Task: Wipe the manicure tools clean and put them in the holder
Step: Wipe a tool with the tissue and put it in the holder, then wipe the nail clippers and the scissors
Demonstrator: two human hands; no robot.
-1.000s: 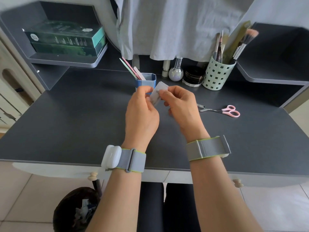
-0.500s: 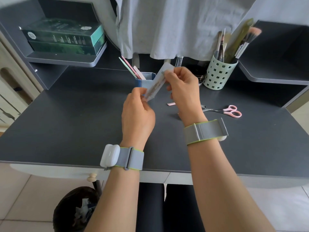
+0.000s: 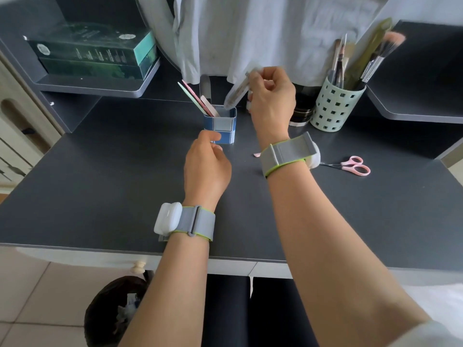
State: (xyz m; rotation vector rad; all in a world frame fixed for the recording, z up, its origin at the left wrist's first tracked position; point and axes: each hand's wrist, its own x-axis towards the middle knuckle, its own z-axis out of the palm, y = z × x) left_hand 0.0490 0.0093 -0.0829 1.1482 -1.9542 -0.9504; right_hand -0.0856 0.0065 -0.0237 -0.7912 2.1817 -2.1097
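Right hand (image 3: 271, 96) fingers pinch the nail file (image 3: 236, 92) tilted, tip over the blue holder (image 3: 220, 127) near the counter's back edge, probably to drop it in; left hand (image 3: 206, 164) hangs loosely curled, empty.

Home vanity desk (image 3: 100, 186) (brush pot (image 3: 335, 108), nail files (image 3: 198, 98), scissors (image 3: 354, 166)).

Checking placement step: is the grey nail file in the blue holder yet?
Not fully: the blurred grey nail file slants from the right hand, its lower tip at the blue square holder's rim.
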